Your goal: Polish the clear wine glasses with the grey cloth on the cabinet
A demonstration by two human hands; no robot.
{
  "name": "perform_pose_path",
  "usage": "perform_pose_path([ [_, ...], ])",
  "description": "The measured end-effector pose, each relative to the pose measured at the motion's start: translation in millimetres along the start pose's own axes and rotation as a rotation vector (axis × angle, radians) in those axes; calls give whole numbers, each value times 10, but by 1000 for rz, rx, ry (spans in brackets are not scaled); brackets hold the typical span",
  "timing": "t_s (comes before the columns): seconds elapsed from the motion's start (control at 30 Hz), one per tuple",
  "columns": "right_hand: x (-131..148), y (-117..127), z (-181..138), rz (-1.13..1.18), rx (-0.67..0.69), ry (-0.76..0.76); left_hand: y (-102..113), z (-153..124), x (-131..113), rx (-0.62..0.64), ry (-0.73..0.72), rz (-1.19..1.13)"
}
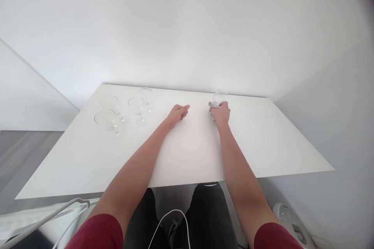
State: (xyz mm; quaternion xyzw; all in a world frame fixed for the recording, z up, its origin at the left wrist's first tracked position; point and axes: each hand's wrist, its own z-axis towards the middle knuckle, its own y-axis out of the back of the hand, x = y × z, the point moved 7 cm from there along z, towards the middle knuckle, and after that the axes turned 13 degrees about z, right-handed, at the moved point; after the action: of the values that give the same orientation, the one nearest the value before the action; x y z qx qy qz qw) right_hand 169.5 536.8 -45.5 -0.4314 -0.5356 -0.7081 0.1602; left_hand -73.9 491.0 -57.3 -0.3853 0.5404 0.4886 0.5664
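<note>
R hand (221, 114) gripping crumpled grey cloth (213, 104), prob. soft; clear round-rimmed glass (220, 95) showing just beyond, over white worktop (189, 155), prob. light, slippery, fragile, wanting gentle hold below rim. L hand (178, 114) curling narrow, apparently empty.

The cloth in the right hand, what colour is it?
Light grey: the cloth, partly hidden by the right hand, shows best in the head view.
</note>
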Motion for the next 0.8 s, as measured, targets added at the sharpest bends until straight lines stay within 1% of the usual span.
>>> perform_pose_path([
  [0.23, 49, 82, -13, -11, 95, -14, 0, 7, 12, 4, -3, 19],
  [0.47, 6, 155, 11, 52, 167, -90, 13, -3, -5, 1, 0, 11],
  [0.57, -13, 153, -8, 4, 237, -126, 14, -5, -9, -11, 3, -14],
  [0.63, 35, 77, -121, -47, 326, -119, 23, 4, 8, -32, 12, -47],
  [0.67, 117, -3, -227, -60, 408, -67, 44, 12, 34, -66, 32, -90],
  [0.7, 248, -96, -371, -53, 502, 21, 77, 19, 72, -115, 64, -149],
  [0.73, 444, -195, -557, -15, 610, 166, 116, 23, 120, -173, 102, -215],
  [0.77, 687, -264, -770, 77, 697, 333, 154, 24, 172, -228, 144, -278],
  [0.8, 936, -285, -970, 173, 725, 484, 187, 23, 220, -275, 182, -329],
])
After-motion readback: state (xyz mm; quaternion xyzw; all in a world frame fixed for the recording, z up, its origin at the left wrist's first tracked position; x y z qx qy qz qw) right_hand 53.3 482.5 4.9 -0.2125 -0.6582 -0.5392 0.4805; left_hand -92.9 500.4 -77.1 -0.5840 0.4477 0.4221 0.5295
